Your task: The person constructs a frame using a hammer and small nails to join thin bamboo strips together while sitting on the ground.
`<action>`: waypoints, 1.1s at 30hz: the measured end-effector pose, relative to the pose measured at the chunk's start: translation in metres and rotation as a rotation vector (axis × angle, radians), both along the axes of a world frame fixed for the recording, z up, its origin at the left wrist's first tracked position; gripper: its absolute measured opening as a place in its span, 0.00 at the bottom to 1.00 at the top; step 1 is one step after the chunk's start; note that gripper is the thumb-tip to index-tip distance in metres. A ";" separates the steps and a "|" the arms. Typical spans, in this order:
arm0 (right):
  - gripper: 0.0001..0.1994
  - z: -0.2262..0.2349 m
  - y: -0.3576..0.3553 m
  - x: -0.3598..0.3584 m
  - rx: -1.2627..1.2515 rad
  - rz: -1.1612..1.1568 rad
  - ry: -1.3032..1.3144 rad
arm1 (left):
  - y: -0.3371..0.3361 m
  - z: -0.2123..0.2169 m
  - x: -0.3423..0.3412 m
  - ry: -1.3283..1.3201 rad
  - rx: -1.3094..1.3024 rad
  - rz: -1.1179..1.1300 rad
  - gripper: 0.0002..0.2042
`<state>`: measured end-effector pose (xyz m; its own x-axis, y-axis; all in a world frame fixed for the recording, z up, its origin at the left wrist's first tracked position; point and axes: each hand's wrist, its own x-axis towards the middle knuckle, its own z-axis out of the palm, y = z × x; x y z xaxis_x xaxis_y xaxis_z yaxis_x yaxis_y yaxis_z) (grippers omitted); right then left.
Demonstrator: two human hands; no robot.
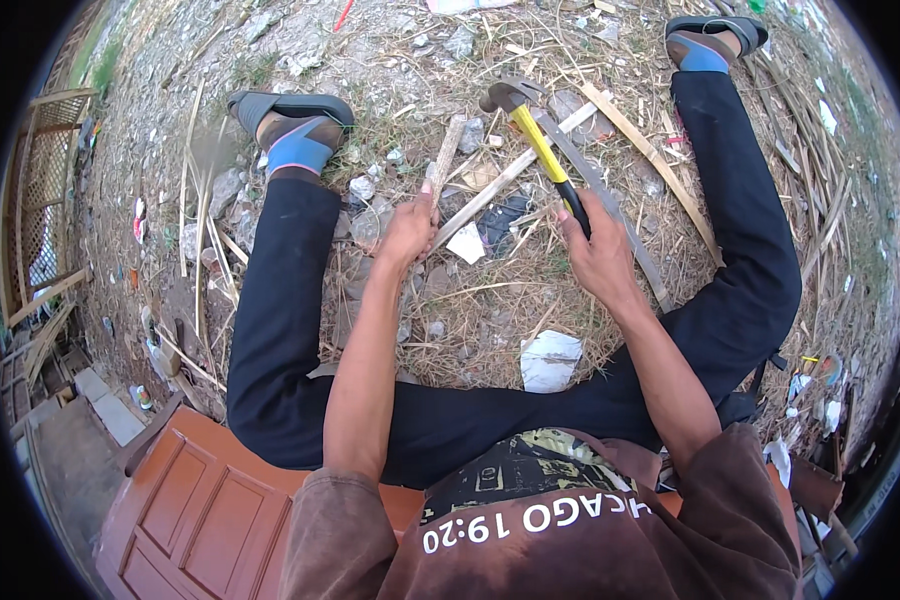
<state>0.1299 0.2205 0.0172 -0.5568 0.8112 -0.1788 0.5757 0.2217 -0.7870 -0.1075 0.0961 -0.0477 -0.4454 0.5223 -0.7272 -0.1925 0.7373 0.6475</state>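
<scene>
Head view: left hand (410, 232) wraps its fingers around a wooden stick (447, 152). Right hand (595, 255) grips a yellow-handled hammer (536, 140), head far over crossed bamboo strips (515, 175).

Got the hammer (535, 140) in my right hand (598, 255), yellow handle with a black grip, steel claw head tipped up and away from me. My left hand (410, 232) holds a short rough wooden stick (446, 158) upright-ish, just left of the hammer head.

open: between legs (270, 330) | blocked: slats (610, 190), stones (362, 187) ahead
</scene>
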 end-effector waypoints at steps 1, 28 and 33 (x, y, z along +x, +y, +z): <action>0.10 -0.005 0.000 0.004 -0.003 -0.006 -0.028 | 0.002 -0.003 0.001 0.017 -0.023 -0.003 0.28; 0.10 -0.016 0.023 -0.018 0.249 0.339 -0.228 | 0.004 -0.010 0.005 0.097 -0.075 0.030 0.32; 0.12 0.051 0.027 -0.044 0.152 0.211 0.031 | -0.010 -0.018 0.004 0.064 -0.071 0.027 0.32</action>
<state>0.0861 0.2480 0.0681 -0.7197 0.6929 -0.0442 0.4807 0.4513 -0.7518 -0.1034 0.0857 -0.0654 -0.5054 0.4576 -0.7316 -0.1726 0.7771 0.6053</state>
